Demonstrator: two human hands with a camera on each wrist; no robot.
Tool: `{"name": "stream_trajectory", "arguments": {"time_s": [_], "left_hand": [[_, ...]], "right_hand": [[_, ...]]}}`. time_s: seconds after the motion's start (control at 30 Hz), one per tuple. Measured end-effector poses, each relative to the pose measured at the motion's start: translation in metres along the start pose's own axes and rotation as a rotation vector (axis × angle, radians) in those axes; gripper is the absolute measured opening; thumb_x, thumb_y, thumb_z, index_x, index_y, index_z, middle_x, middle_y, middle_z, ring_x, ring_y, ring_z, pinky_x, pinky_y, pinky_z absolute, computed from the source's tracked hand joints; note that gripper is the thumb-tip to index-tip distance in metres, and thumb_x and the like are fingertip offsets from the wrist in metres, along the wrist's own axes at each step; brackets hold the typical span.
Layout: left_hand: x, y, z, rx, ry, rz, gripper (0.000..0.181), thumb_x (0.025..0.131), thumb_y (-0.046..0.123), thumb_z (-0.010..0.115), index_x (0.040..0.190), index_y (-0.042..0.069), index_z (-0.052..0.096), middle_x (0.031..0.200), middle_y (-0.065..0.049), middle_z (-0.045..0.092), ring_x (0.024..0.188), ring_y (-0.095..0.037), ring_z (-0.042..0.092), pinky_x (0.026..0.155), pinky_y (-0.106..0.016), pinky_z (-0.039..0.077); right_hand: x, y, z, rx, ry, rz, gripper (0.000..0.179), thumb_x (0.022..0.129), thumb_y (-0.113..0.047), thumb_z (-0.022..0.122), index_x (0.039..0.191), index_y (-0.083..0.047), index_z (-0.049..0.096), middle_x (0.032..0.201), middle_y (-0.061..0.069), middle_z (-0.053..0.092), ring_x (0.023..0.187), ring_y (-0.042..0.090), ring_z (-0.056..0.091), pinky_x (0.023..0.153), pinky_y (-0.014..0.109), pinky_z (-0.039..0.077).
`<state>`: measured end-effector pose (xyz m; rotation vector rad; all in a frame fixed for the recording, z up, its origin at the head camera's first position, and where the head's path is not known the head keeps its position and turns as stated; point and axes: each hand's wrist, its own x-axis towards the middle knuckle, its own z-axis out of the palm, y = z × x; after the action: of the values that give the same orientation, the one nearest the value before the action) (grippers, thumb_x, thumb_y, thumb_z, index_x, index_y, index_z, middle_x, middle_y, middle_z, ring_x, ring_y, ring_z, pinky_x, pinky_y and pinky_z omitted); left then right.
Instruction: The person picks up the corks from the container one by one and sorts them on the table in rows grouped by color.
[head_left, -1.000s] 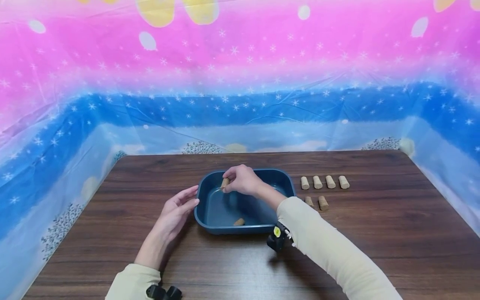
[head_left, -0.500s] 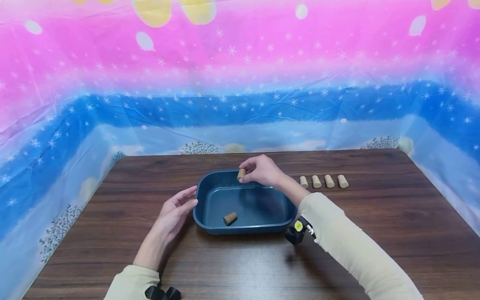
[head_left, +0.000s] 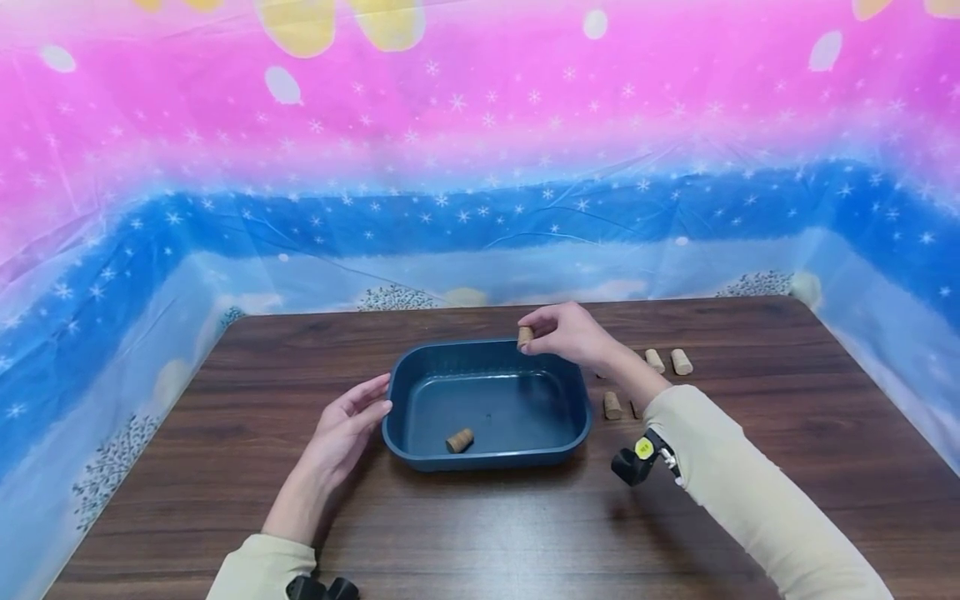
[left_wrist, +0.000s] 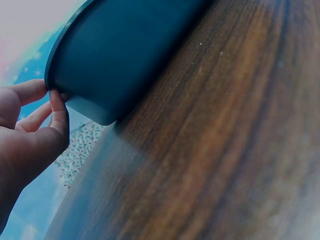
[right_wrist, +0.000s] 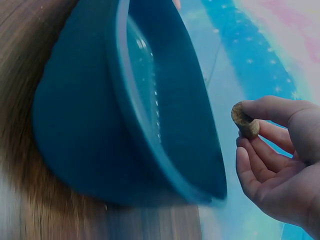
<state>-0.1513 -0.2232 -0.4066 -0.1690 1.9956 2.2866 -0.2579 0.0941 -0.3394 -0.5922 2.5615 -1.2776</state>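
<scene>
Over the back right rim of a dark blue rectangular basin (head_left: pixel 487 457), my right hand (head_left: pixel 573 337) pinches a cork (head_left: pixel 525 337) between thumb and fingers. The right wrist view shows the cork's (right_wrist: pixel 246 120) round end facing the camera, above the rim's level. My left hand (head_left: pixel 341 425) touches the basin's left side from outside, its fingertips at the rim; the left wrist view shows the same hand (left_wrist: pixel 35 130) against the rim's outer edge. Another cork (head_left: pixel 460 440) lies on its side in the basin, near the front left.
Right of the basin, several corks stand on the brown wooden table (head_left: pixel 465 533): a pale one (head_left: pixel 681 362) at the back, a browner one (head_left: pixel 612 406) nearer. My right forearm covers others. A patterned cloth (head_left: pixel 480 150) hangs behind the table.
My right hand has moved right with its cork, from above the basin's left part to its back right rim. The cork in the basin has shifted left. My left hand stays at the rim.
</scene>
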Motion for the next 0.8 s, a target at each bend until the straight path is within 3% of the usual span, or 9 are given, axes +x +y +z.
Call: {"name": "stream_trajectory", "arguments": {"time_s": [0.57,0.8], "left_hand": [[0.000,0.000,0.001,0.000,-0.003,0.013,0.053,0.095,0.001,0.057,0.143,-0.007,0.037,0.127,-0.008,0.051,0.107,-0.010,0.055,0.095,-0.021,0.043],[-0.001,0.001,0.002,-0.007,-0.006,0.006,0.053,0.096,0.001,0.057,0.144,-0.007,0.036,0.128,-0.009,0.050,0.107,-0.010,0.056,0.095,-0.021,0.043]], "right_hand": [[-0.027,0.030,-0.039,-0.062,0.055,0.070,0.043,0.087,-0.013,0.070,0.128,-0.001,0.061,0.120,0.018,0.062,0.110,0.032,0.057,0.089,0.046,0.048],[-0.036,0.046,-0.050,-0.089,0.049,0.088,0.042,0.087,-0.012,0.070,0.127,-0.001,0.062,0.116,0.016,0.064,0.104,0.029,0.060,0.082,0.042,0.050]]}}
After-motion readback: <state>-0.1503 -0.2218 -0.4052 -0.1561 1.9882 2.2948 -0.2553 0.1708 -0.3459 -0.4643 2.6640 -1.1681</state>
